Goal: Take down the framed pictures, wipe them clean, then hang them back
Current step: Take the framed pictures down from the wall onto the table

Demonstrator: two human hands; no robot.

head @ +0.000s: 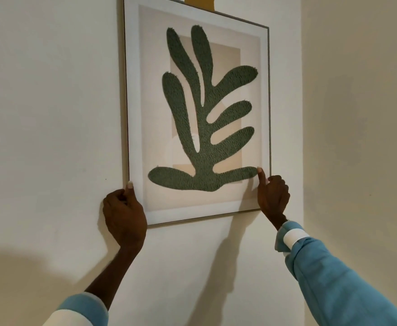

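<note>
A framed picture (pixel 131 90) with a thin metal frame, a white mat and a green leaf shape is held flat against the pale wall, tilted slightly. My left hand (pixel 124 212) grips its lower left corner, thumb on the front, fingers curled behind the edge. My right hand (pixel 272 196) grips the lower right edge, thumb pressed up on the glass and fingers wrapped round the side. The frame's top left runs out of view.
A mustard-coloured thing (pixel 200 2) shows just above the frame's top edge. The wall turns a corner (pixel 302 137) just right of the frame. Bare wall lies to the left and below.
</note>
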